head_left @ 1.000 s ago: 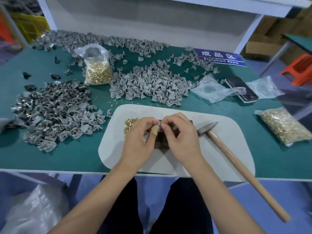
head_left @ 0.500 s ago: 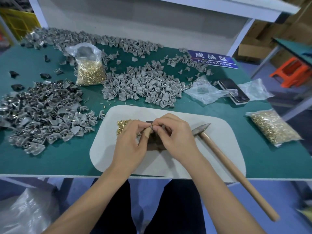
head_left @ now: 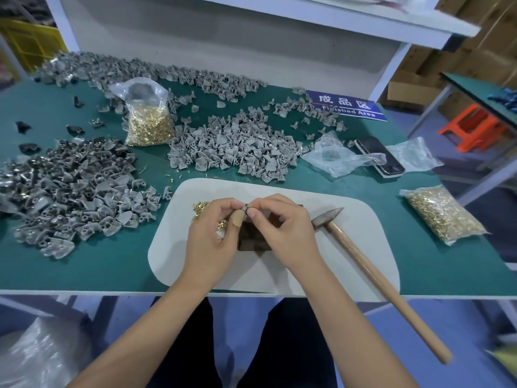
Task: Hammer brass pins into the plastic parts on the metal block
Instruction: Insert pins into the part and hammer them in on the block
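On a white mat (head_left: 349, 247) at the table's front edge sits a dark metal block (head_left: 251, 242), mostly covered by my hands. My left hand (head_left: 215, 233) and my right hand (head_left: 282, 233) meet above the block and pinch a small grey plastic part (head_left: 244, 209) between their fingertips. Whether a pin is between the fingers I cannot tell. Loose brass pins (head_left: 199, 210) lie on the mat just left of my left hand. A wooden-handled hammer (head_left: 372, 273) lies on the mat to the right of my right hand, untouched.
Grey plastic parts lie in heaps: one at centre back (head_left: 237, 147), one at the left (head_left: 75, 189), more along the rear. Bags of brass pins stand at back left (head_left: 148, 121) and right (head_left: 442, 217). A phone (head_left: 380, 156) and a blue sign (head_left: 347, 106) lie at the right.
Both hands have stayed together over the block, pinching the small part. Only the camera view has shifted a little.
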`<state>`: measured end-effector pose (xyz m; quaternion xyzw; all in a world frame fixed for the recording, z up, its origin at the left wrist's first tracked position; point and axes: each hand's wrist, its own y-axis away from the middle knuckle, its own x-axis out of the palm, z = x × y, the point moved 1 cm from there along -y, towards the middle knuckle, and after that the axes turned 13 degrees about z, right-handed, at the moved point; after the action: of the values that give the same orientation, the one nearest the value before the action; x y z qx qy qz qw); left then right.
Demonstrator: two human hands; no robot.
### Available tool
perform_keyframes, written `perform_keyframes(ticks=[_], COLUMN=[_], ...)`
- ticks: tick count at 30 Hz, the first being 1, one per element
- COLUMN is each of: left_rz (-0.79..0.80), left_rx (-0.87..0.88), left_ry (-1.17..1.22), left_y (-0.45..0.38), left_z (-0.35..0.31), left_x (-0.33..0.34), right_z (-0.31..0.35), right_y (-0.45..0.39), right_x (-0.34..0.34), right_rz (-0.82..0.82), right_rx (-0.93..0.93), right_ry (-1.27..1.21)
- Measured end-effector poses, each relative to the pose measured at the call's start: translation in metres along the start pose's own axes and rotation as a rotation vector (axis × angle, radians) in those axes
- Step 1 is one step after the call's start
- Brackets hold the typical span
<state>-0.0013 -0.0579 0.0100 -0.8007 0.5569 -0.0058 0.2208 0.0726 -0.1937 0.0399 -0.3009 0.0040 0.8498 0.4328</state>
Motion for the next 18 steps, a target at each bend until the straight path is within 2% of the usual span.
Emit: perform_keyframes(ticks=[13, 18], left_rz=[0.031, 0.057], left_rx=[-0.048, -0.047], left_ry=[0.031, 0.046], left_y=[-0.0007, -0.0021], left_z=[-0.0019, -0.0051], left_x=[-0.0003, 0.0012], right_z=[0.006, 0.0056], right_y=[0.0036, 0.0048], right_x=[0.0022, -0.005], right_rz=[-0.034, -0.034], right_rx=[0.037, 0.007], right_ry=[0.021, 0.115])
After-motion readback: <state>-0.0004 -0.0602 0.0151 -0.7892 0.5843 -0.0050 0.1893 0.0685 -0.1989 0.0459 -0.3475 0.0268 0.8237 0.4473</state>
